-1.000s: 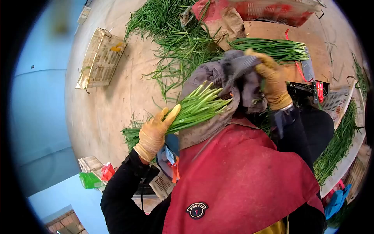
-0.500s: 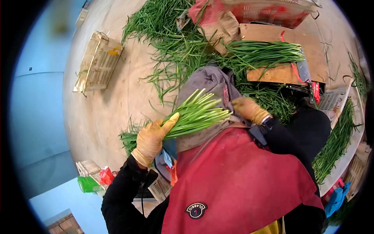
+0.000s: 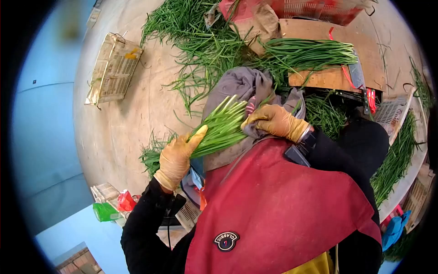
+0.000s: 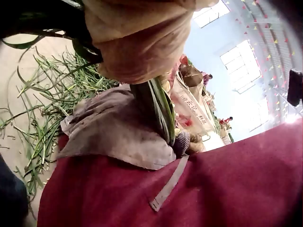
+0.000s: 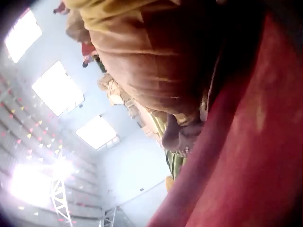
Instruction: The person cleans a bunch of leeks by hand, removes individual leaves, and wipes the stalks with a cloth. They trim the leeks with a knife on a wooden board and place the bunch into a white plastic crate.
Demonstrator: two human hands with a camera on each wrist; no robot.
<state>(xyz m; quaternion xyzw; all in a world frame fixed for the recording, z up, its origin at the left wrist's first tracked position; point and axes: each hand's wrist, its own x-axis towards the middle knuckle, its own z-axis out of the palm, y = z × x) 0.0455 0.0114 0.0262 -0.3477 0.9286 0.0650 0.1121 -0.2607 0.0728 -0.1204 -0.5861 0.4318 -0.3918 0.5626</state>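
My gloved left hand (image 3: 175, 160) grips a bunch of garlic chives (image 3: 223, 122), thumb laid along the top. The pale stalk ends point up and right, and the leaves trail behind the hand. Beside those ends, my gloved right hand (image 3: 276, 121) holds a fold of grey cloth (image 3: 297, 102); its fingers are at the edge of the bunch. More grey cloth (image 3: 235, 83) lies over the lap, under the chives. In the left wrist view, green leaves (image 4: 158, 109) come out below the glove. The right wrist view shows a bit of grey knit cloth (image 5: 177, 137) under the hand.
Loose chives (image 3: 205, 45) are heaped on the floor ahead. A laid-out bunch (image 3: 315, 52) rests on a wooden board (image 3: 369, 75), with a knife (image 3: 356, 73) by its ends. A plastic crate (image 3: 116, 68) stands left, a red-filled crate (image 3: 315, 9) at the back.
The right hand, raised with the cloth over the lap at first, has come down to the left beside the stalk ends. The left hand keeps its hold on the chives with little movement.
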